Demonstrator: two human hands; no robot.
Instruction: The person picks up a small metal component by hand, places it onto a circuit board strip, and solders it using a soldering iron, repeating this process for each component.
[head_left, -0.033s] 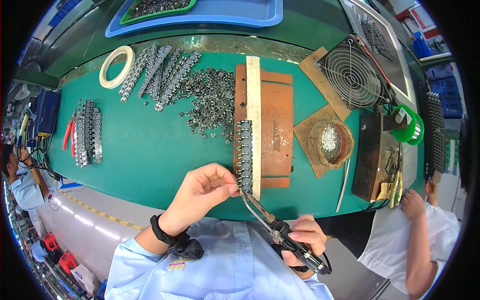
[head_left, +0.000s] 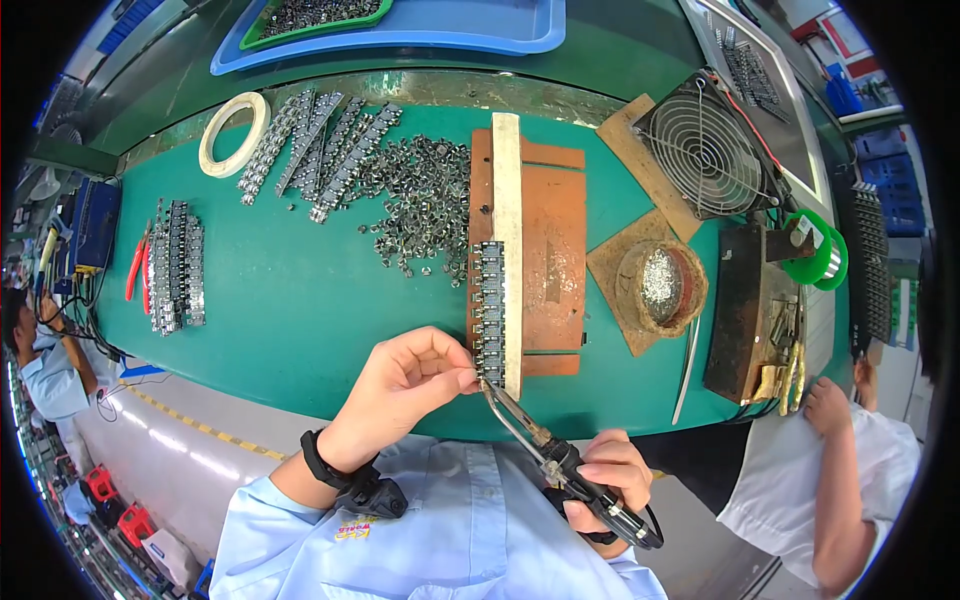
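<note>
My left hand is pinched, thumb against forefinger, at the near end of a row of small metal parts. It seems to hold a thin solder wire, which is barely visible. The row lies along a pale strip on a brown jig board. My right hand grips a black-handled soldering iron. The iron's tip reaches up to the same near end of the row, right beside my left fingertips.
On the green bench lie a loose pile of metal parts, filled strips, more strips, a tape roll, a solder pot, a fan, a green spool and a blue tray. Another person's arm is at the right.
</note>
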